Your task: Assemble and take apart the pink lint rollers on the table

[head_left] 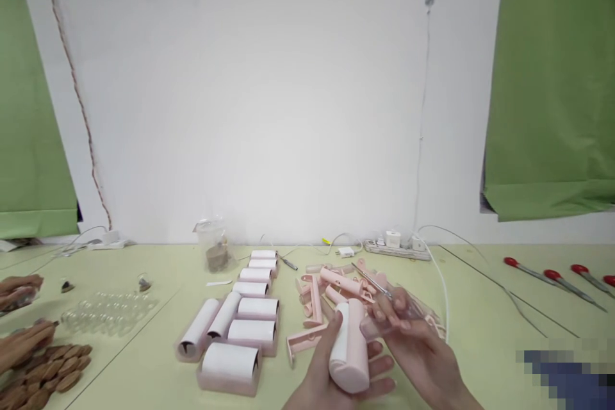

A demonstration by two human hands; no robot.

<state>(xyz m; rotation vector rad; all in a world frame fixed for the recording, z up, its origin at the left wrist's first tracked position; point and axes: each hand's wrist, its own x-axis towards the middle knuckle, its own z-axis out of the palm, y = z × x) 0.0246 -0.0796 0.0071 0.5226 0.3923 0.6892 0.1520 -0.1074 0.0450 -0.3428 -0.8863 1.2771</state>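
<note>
My left hand is wrapped around a pink lint roller with a white paper side, holding it upright and slightly tilted. Close beside it, my right hand has bent fingers around a thin metal tool whose tip points up and left; its handle end is hidden by the fingers. A translucent pink piece shows between the right hand and the roller. Behind both hands lies a pile of pink plastic handle parts. On the left, several white paper rolls lie in translucent pink covers.
A plastic tub and a power strip with cables stand by the wall. Red-handled tools lie at the right. At the far left, another person's hands are near brown oval pieces and a clear bumpy tray.
</note>
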